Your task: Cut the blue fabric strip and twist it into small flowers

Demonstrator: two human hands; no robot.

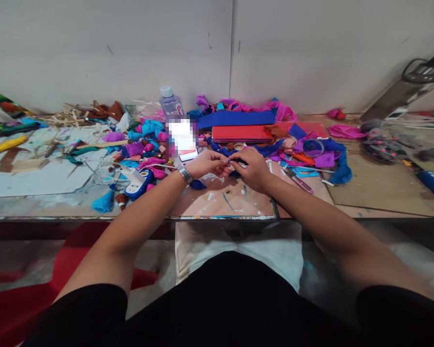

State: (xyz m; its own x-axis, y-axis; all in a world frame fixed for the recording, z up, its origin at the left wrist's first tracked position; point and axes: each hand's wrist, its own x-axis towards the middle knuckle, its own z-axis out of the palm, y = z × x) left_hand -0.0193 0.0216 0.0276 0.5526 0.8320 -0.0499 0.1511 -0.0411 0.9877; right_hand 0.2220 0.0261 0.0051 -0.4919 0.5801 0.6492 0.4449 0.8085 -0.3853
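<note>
Both hands meet above the table [365, 188], left hand [206, 164] and right hand [251, 168] fingers pinching a small blue scrap [235, 161] between them, steadying it amid paper offcuts [148, 144].

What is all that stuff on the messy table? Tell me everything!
clear plastic water bottle: one, white cap, back of table
flat red sheet: one, red, behind the hands
long blue strip: one, blue, behind the red sheet
crumpled paper scraps: many, pink, purple, blue, left of centre
clear tape ring: one, right of centre
wooden sticks: several, tan, back left
metal wristwatch: one, silver, left wrist
left hand: one, pinching something small, too small to tell
right hand: one, meeting the left hand
</note>
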